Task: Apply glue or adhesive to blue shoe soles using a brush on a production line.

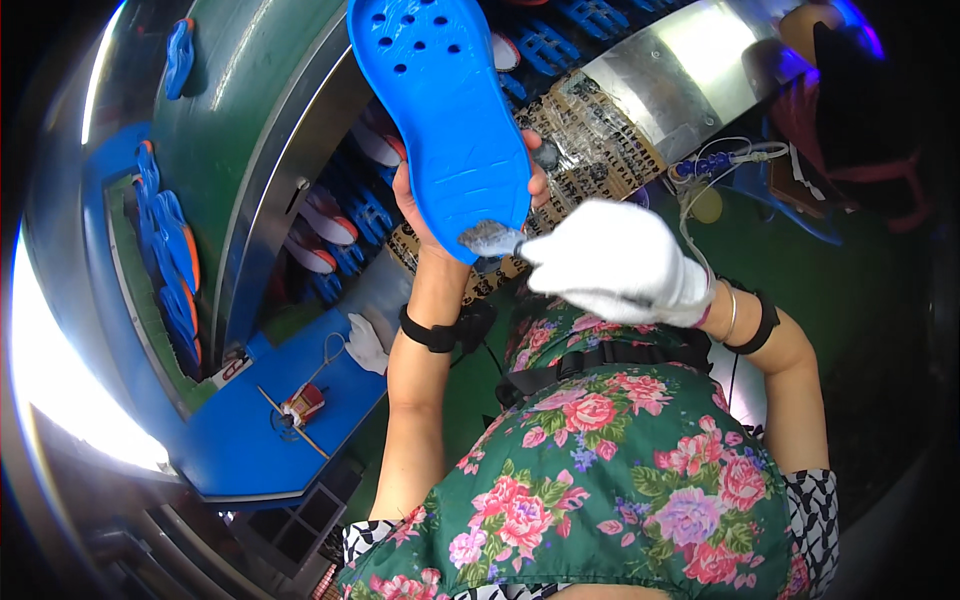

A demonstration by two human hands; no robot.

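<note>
A bright blue shoe sole (455,130) with round holes in its front part is in my left hand (428,228). My bare thumb and fingers wrap round its two edges, and the sole hides the palm. White-gloved, my right hand (615,262) is closed on the thin handle of a small brush (490,240). The brush's grey bristles rest on the narrow heel end of the sole, where the surface looks wet and shiny. Most of the handle is hidden inside the glove.
A cardboard-covered ledge (600,135) lies behind the sole. Blue and orange soles (172,230) sit on a green conveyor belt (235,75) at left. A blue table (240,450) holds a small red container (303,402) with sticks across it and a white cloth (367,345).
</note>
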